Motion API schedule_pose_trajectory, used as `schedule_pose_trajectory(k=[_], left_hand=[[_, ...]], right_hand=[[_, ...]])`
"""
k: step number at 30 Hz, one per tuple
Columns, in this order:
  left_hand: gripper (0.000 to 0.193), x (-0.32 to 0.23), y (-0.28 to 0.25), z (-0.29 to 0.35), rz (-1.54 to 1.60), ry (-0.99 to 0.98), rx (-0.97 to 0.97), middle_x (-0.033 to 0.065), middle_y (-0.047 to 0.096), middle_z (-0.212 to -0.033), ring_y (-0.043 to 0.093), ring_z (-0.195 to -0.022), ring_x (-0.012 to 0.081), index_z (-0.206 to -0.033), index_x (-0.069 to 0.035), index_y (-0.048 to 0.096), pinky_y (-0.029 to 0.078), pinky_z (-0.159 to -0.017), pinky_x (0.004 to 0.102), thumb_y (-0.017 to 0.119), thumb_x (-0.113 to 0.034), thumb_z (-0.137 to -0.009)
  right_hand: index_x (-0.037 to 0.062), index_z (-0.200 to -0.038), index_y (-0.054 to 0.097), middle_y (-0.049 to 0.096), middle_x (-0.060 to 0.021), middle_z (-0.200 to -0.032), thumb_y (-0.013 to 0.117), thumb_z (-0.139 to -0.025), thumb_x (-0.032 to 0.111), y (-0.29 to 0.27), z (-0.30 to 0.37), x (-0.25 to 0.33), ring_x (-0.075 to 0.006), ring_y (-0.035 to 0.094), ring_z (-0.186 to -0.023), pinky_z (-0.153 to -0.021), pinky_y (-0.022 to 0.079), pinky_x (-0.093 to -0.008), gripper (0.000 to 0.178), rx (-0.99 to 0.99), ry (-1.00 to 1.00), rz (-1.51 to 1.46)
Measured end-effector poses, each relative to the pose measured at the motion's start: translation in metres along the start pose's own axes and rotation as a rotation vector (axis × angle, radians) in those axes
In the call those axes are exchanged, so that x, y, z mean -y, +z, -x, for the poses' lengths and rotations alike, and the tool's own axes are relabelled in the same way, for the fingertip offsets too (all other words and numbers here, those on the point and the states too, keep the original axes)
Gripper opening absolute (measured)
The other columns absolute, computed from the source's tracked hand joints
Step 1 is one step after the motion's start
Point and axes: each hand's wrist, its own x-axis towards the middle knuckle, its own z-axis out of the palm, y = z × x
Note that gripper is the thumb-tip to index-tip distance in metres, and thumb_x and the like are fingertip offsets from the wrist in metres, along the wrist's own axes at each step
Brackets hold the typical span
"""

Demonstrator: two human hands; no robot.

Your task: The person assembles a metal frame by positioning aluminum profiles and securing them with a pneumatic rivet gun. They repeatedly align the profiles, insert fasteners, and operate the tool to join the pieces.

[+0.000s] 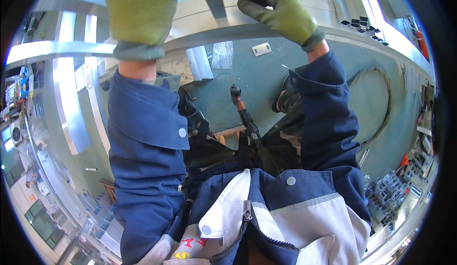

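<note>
The left gloved hand (143, 13) has its fingers beyond the upper border, so I cannot tell its grip; the right gloved hand (283, 15) is loosely spread, with nothing visible between thumb and fingers. Between them is the grey metal strip (213, 1), its near end over the pale long profile (304, 2). The work appears to be under way; no finished joint is visible, and what remains I cannot judge. Small black pieces (362, 24) lie toward the profile's right end. Silver bars (71, 103) crowd the left side; nearer, below the profile's near edge, the green floor (266, 77) gives some room.
</note>
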Motion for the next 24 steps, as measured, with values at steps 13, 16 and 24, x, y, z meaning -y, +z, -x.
schedule_pose_trajectory(k=[13, 16, 24], left_hand=[[0.037, -0.002, -0.003, 0.008, 0.073, 0.053, -0.006, 0.0012, 0.075, -0.116, 0.066, -0.098, 0.0071, -0.131, -0.002, 0.072, 0.052, -0.086, 0.0221, 0.079, -0.012, -0.097], [0.035, 0.002, -0.019, 0.004, 0.121, 0.001, 0.057, 0.0018, 0.075, -0.116, 0.067, -0.099, 0.0078, -0.13, -0.002, 0.072, 0.052, -0.088, 0.0227, 0.079, -0.012, -0.097], [0.035, 0.0, -0.012, 0.003, 0.173, -0.012, 0.049, 0.0051, 0.075, -0.117, 0.069, -0.1, 0.0099, -0.129, 0.0, 0.072, 0.055, -0.09, 0.0237, 0.079, -0.008, -0.096]], right_hand=[[0.0104, -0.125, 0.076, 0.079, -0.0115, -0.11, 0.071, -0.101, 0.029, -0.016, 0.056, 0.006, -0.0244, 0.074, -0.096, -0.089, 0.058, -0.0351, 0.031, 0.476, 0.295, 0.115], [0.0102, -0.127, 0.075, 0.077, -0.0151, -0.116, 0.069, -0.1, 0.035, 0.013, 0.057, 0.006, -0.0334, 0.073, -0.102, -0.093, 0.057, -0.0391, 0.036, 0.713, 0.407, 0.369], [0.0071, -0.122, 0.076, 0.078, -0.0161, -0.111, 0.066, -0.1, 0.031, 0.04, 0.085, -0.004, -0.0327, 0.075, -0.099, -0.093, 0.058, -0.037, 0.034, 0.26, 0.403, -0.007]])
